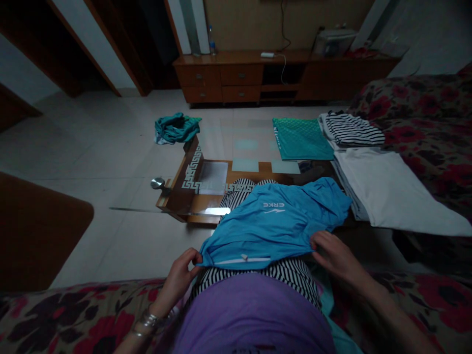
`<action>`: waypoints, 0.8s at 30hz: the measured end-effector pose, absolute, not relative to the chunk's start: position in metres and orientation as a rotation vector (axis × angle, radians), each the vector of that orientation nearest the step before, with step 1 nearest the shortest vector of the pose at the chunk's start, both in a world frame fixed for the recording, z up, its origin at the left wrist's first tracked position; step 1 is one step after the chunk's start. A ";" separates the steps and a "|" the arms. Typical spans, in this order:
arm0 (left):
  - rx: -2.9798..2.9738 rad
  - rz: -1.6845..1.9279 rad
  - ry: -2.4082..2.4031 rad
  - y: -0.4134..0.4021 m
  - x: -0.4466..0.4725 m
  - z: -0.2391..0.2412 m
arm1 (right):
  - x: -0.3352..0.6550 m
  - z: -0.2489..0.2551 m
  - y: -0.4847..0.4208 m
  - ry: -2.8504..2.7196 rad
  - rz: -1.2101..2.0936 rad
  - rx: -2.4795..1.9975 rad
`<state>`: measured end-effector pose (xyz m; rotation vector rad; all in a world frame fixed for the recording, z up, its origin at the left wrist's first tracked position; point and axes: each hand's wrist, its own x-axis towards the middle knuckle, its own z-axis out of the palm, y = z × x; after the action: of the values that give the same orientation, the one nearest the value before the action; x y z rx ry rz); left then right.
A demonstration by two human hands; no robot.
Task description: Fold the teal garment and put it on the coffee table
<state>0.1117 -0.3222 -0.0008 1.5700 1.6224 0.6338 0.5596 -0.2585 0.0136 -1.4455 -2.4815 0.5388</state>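
The blue shirt (275,221), spread over the lap, is pinched at its near edge by the left hand (179,278) and right hand (337,255); uneven tension could bunch the slippery fabric.

a bright blue sports shirt (275,221) with white "erke" lettering lies spread across the person's lap. its near hem is pinched at both corners, slightly rumpled.

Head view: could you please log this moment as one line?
left hand: pinching blue shirt edge | right hand: gripping shirt's other edge | shirt: spread over lap
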 end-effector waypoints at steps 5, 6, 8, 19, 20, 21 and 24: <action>1.522 0.634 1.570 -0.301 0.106 0.031 | 0.586 0.038 -0.258 -2.323 0.477 -1.467; 1.542 0.630 1.554 -0.293 0.104 0.040 | 0.590 0.043 -0.255 -2.330 0.424 -1.458; 1.630 0.623 1.539 -0.274 0.098 0.062 | 0.595 0.053 -0.244 -2.384 0.331 -1.423; 2.109 0.911 1.625 -0.135 0.074 0.229 | 0.601 0.189 -0.154 -1.735 0.572 -1.590; 2.112 1.001 1.628 -0.127 0.076 0.254 | 0.597 0.217 -0.152 -1.591 0.633 -1.575; 2.111 1.106 1.627 -0.121 0.080 0.280 | 0.593 0.246 -0.153 -1.476 0.656 -1.573; 2.098 1.482 1.601 -0.117 0.101 0.360 | 0.586 0.331 -0.161 -1.339 0.380 -1.580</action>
<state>0.1013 -0.1167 0.3604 2.0975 1.6014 1.4824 0.5862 -0.1608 0.3308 -1.5800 -1.3394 0.3797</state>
